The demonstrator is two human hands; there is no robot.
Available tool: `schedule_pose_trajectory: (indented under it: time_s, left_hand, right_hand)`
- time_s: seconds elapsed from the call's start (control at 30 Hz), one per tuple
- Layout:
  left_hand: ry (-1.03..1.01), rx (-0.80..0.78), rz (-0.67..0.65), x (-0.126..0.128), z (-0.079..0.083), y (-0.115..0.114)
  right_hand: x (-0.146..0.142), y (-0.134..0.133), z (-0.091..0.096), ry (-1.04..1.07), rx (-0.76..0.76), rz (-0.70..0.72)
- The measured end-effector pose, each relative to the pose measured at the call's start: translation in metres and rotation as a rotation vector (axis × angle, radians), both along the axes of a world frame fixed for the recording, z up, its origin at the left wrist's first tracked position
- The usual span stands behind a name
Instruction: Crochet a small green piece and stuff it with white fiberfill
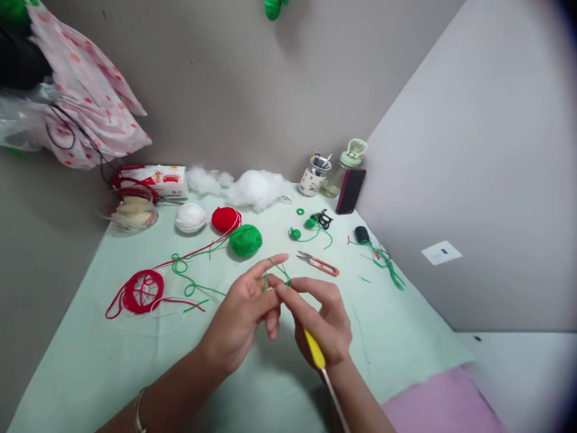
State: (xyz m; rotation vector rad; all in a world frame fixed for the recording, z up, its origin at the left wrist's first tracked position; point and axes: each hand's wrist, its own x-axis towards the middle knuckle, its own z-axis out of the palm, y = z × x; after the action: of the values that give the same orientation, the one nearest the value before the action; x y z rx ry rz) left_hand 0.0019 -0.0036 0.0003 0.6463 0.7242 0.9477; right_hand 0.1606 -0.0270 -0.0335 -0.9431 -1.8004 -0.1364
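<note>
My left hand (246, 310) is raised over the table with green yarn (276, 272) looped round its forefinger and pinched between thumb and fingers. My right hand (324, 316) is closed on a crochet hook with a yellow handle (314, 349), its tip up at the yarn between the two hands. The green strand trails left across the pale green table cover (90, 361) towards a green yarn ball (246, 240). A red yarn ball (226, 219) and a white ball (190, 217) lie behind it.
Orange-handled snips (319, 263) lie just beyond my hands. A loose red yarn tangle (142, 291) is at the left, green scraps (383, 261) and small green crocheted pieces (303, 230) at the right. White stuffing (255, 188), a pen cup (312, 177), a bottle (345, 168) and a phone (350, 190) stand by the wall.
</note>
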Motion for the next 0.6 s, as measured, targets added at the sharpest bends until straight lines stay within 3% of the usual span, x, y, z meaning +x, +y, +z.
schedule_pose_trajectory:
  time_s: [0.07,0.17,0.27,0.37,0.47,0.6]
  left_hand:
    - [-0.093,-0.075,-0.065,-0.003,0.001,0.002]
    - [-0.103,-0.079,0.006,-0.006,0.003,0.004]
    - [-0.044,-0.01,0.03,-0.006,0.002,0.004]
    - [0.023,0.062,0.033,-0.003,-0.002,0.001]
    - [0.071,0.094,0.098,0.0,-0.006,-0.002]
    - [-0.022,-0.005,0.024,0.002,-0.007,-0.002]
  right_hand:
    - [0.0,0.002,0.003,0.21,-0.088,0.065]
    - [0.0,0.008,0.011,0.592,-0.294,0.197]
    - [-0.003,0.012,0.014,0.752,-0.413,0.284]
    - [-0.007,0.011,0.014,0.673,-0.434,0.257]
    - [-0.01,0.006,0.009,0.505,-0.358,0.172]
    - [-0.009,-0.001,0.001,0.331,-0.207,0.069]
